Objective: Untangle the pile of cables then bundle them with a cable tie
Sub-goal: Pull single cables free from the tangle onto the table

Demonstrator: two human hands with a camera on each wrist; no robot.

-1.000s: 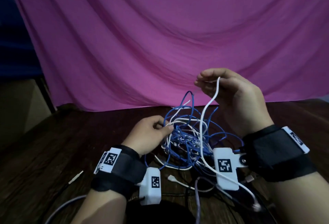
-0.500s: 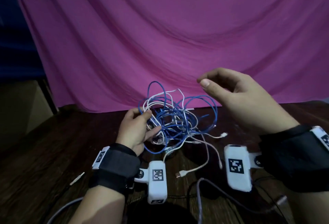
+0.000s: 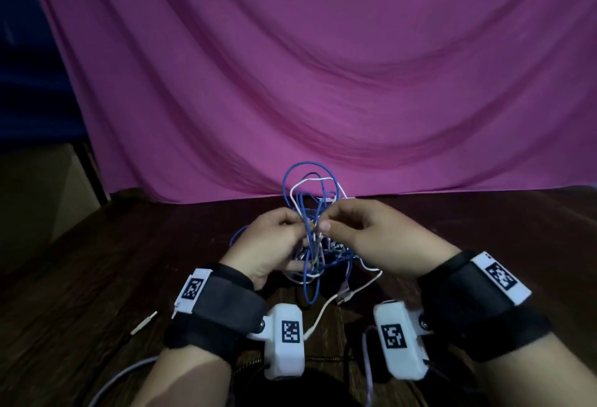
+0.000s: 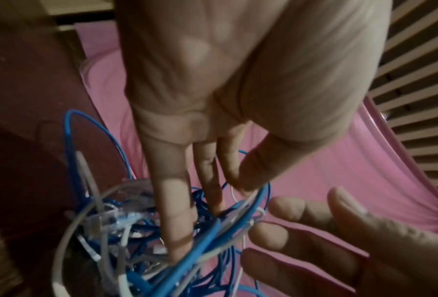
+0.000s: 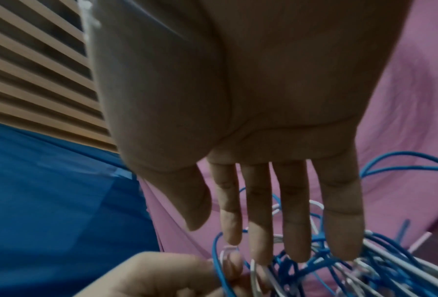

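1. Head view: both hands are in the thick of it! The left hand (image 3: 271,242) and right hand (image 3: 365,235) meet over the cable tangle (image 3: 315,245), a knot of blue and white leads held up off the dark wooden table (image 3: 97,277) in front of the pink drape (image 3: 323,83). The left thumb and fingers pinch strands at the knot's middle; the right fingertips close in on the same spot from the other side. Loops stand up above the hands, and loose white ends trail toward the wrists. A small white strip (image 3: 144,322) lies on the table to the left, possibly the cable tie, though I can't tell for sure.

2. Left wrist view: the left fingers (image 4: 177,221) reach down spread through the blue and white loops, the thumb pressing a blue strand against them. The right fingertips arrive from the lower right.

3. Right wrist view: the right fingers (image 5: 258,221) hang long and nearly straight, tips dipping into the strands; whether they grip any one lead is blurred, I can't tell.

4. My call: untangling is barely begun. Best to anchor the knot with the left, find one free white end, and feed it back through loops rather than pull hard, which would tighten everything.
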